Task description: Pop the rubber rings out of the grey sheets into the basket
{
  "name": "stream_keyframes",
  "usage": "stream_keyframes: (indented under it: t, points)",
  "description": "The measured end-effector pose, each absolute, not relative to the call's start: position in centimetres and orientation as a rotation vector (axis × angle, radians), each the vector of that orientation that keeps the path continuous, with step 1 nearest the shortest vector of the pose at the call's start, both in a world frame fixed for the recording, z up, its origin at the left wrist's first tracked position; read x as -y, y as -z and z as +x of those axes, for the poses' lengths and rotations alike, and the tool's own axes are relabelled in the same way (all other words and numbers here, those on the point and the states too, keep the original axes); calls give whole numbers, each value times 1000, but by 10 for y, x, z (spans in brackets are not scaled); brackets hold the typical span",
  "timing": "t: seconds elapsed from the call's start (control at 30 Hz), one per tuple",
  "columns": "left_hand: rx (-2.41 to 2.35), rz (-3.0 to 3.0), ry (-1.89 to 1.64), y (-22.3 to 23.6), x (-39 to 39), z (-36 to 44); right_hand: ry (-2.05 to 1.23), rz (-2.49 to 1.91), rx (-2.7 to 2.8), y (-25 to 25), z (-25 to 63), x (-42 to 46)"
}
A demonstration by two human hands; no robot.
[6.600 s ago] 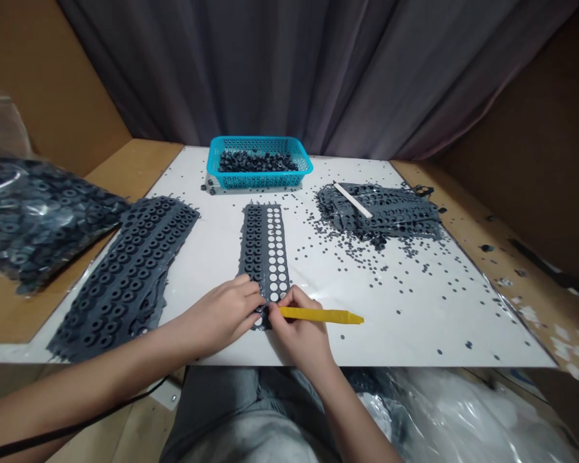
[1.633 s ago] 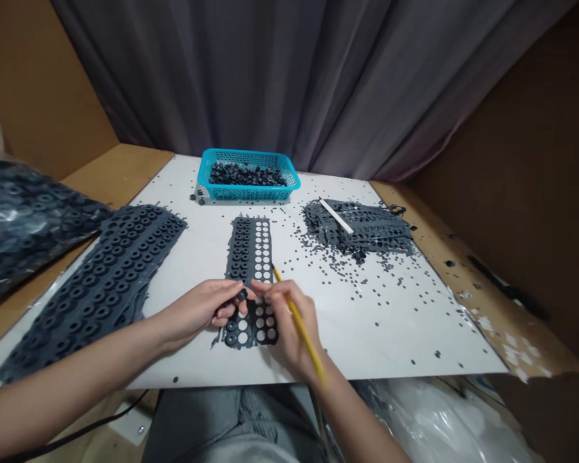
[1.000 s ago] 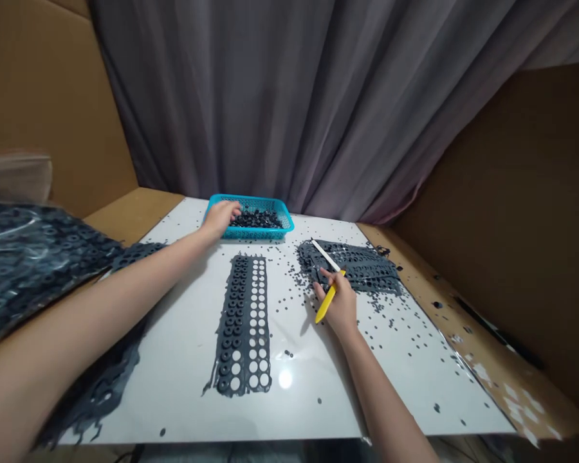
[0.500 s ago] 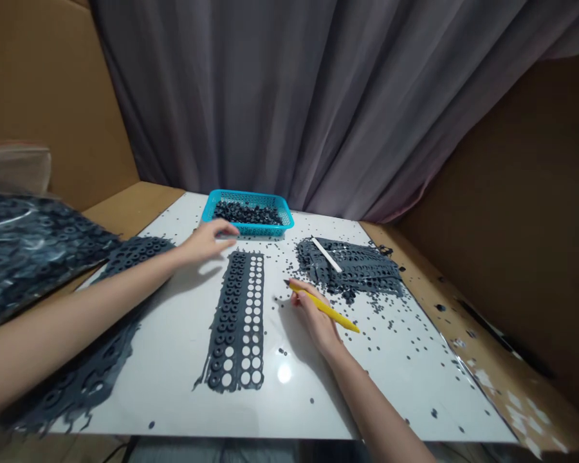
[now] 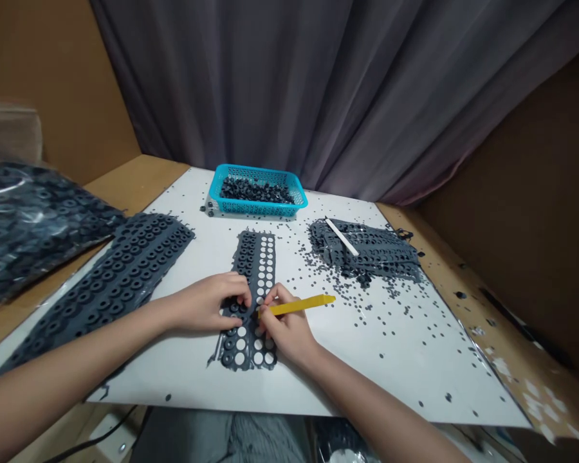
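My left hand (image 5: 212,301) curves over the narrow rubber strip (image 5: 257,257), thumb and fingertips spread apart around a few black rings; I can't tell how firmly they press. My right hand (image 5: 292,331) pinches the yellow tool (image 5: 309,303) near its working end, which meets the strip's middle band. The strip lies lengthwise near the middle of the white sheet (image 5: 197,379), one end towards the near edge.

To do this well, I'd brace the rubber on both sides of the ring being worked, hold the tool low and use short, light pushes, since thin webbing could stretch or tear. My left fingertips should sit clear of the tip's path.

The blue basket (image 5: 258,207) of black pieces stands by the sheet's far edge. I can read no brand, label or writing on the tool, the basket or the clear bag (image 5: 38,212).
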State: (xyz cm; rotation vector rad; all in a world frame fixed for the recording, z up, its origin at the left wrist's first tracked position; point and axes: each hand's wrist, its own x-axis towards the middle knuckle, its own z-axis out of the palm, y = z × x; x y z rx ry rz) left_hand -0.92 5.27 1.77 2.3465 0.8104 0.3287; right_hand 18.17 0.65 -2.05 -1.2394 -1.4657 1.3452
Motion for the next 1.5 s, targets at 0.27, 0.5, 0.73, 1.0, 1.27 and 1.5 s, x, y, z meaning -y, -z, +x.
stream_keyframes:
  t: [0.27, 0.5, 0.73, 1.0, 1.27, 1.5]
  points:
    - [-745, 2386, -299, -13, -50, -8, -1322, -1218, 1625, 21, 182, -7]
    - [-799, 2475, -236, -17, -44, -3, -1257, -1229, 1676, 18, 181, -8]
    - [-913, 2477, -205, -16, -36, 0, -1385, -1197, 1603, 19, 183, -7]
    - [-933, 2624, -82, -17, -30, 7, -1186, -1239, 1755, 20, 181, -9]
    - [-956, 2885, 16, -12, -13, 9, -1210, -1223, 1748, 21, 183, -10]
    - [-942, 3058, -160, 11, -8, 4, -1177, -1211, 1770, 21, 183, -12]
